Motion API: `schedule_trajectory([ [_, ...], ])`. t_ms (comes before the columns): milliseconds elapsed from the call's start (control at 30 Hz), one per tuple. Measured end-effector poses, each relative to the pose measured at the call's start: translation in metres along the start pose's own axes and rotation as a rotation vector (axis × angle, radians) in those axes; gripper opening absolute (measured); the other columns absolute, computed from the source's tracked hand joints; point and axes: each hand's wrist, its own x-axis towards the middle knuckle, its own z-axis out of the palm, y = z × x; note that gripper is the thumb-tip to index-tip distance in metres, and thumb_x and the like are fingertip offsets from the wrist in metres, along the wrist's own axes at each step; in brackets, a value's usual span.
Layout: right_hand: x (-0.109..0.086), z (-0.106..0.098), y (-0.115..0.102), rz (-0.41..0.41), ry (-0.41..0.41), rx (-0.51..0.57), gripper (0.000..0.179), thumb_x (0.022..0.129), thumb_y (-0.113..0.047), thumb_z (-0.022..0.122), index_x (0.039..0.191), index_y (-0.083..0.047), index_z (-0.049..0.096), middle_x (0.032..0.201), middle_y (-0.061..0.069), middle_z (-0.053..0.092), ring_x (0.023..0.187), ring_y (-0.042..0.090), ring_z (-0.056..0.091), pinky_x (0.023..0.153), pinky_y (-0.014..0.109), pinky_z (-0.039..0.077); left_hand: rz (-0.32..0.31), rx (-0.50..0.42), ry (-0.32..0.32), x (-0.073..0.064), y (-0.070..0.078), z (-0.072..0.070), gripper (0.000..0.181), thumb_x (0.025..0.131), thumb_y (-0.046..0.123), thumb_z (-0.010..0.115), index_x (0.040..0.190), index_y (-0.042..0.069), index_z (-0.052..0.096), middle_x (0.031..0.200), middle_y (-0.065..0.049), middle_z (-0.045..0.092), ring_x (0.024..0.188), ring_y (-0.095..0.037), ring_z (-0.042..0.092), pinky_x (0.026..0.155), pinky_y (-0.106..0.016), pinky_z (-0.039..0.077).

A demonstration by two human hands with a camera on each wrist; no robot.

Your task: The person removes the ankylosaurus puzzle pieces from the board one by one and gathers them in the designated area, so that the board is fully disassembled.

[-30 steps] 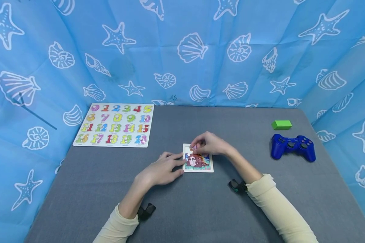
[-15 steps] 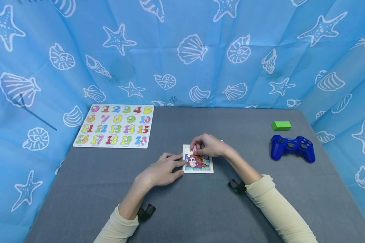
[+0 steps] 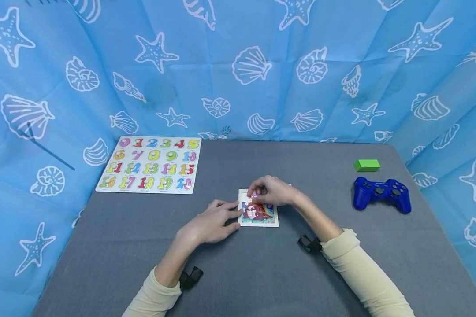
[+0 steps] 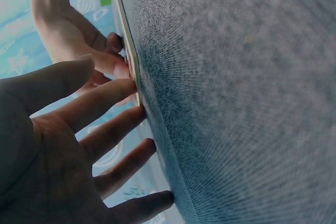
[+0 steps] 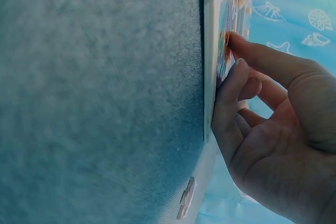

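Note:
A small picture jigsaw puzzle in a pale frame lies mid-table, showing a figure with long reddish-brown hair. My left hand holds its fingers extended, fingertips against the puzzle's left edge; the left wrist view shows them spread along the frame's side. Over the puzzle's upper left part, my right hand pinches a small pinkish puzzle piece between thumb and fingertips. The fingers cover much of that piece. In the right wrist view, the right hand is right at the puzzle's surface.
A loose puzzle piece lies on the table beyond the right hand. At the back left is a number board. A green block and a blue game controller lie on the right. A blue shell-patterned curtain surrounds the table.
The right hand has shifted slightly over the upper left of the puzzle, and the pinched piece has tilted a little. The left hand keeps its place at the edge.

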Motion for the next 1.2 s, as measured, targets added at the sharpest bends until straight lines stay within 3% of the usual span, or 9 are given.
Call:
schedule_trajectory([
  [200, 0.0, 0.0, 0.0, -0.023, -0.003, -0.004, 0.011, 0.099, -0.008, 0.076, 0.111, -0.007, 0.078, 0.088, 0.004, 0.06, 0.077, 0.014, 0.051, 0.071, 0.024, 0.042, -0.004, -0.015, -0.006, 0.001, -0.002, 0.001, 0.047, 0.111, 0.029, 0.062, 0.156, 0.016, 0.06, 0.176, -0.004, 0.042, 0.157, -0.036, 0.039, 0.125, -0.063, 0.04],
  [367, -0.002, 0.001, 0.0, -0.038, 0.045, -0.047, 0.011, 0.098, -0.011, 0.079, 0.109, -0.012, 0.079, 0.095, 0.005, 0.062, 0.084, 0.015, 0.052, 0.077, 0.028, 0.044, -0.007, -0.005, -0.011, 0.001, -0.002, 0.001, 0.048, 0.111, 0.031, 0.062, 0.157, 0.018, 0.06, 0.176, -0.002, 0.041, 0.158, -0.035, 0.038, 0.126, -0.064, 0.039],
  [833, -0.012, 0.001, 0.0, -0.082, 0.084, -0.053, 0.017, 0.096, -0.004, 0.078, 0.108, -0.016, 0.078, 0.108, 0.002, 0.079, 0.103, 0.016, 0.073, 0.097, 0.043, 0.061, -0.022, -0.002, -0.012, 0.003, -0.003, 0.002, 0.049, 0.111, 0.033, 0.061, 0.158, 0.019, 0.058, 0.177, 0.0, 0.04, 0.159, -0.034, 0.037, 0.127, -0.063, 0.038],
  [1067, -0.021, -0.005, 0.009, -0.119, 0.12, 0.039, 0.018, 0.096, -0.004, 0.078, 0.113, -0.011, 0.078, 0.11, 0.006, 0.079, 0.103, 0.018, 0.072, 0.094, 0.037, 0.06, -0.028, 0.0, -0.012, 0.003, -0.002, 0.001, 0.049, 0.111, 0.033, 0.062, 0.157, 0.019, 0.059, 0.177, 0.0, 0.04, 0.16, -0.034, 0.036, 0.127, -0.063, 0.038],
  [1200, -0.029, -0.01, 0.015, -0.116, 0.149, 0.103, 0.023, 0.095, -0.004, 0.08, 0.117, -0.006, 0.077, 0.109, 0.012, 0.076, 0.095, 0.019, 0.071, 0.083, 0.029, 0.06, -0.024, 0.003, -0.015, 0.003, -0.002, 0.002, 0.049, 0.111, 0.033, 0.062, 0.158, 0.018, 0.059, 0.177, -0.001, 0.039, 0.161, -0.035, 0.035, 0.128, -0.063, 0.037],
])
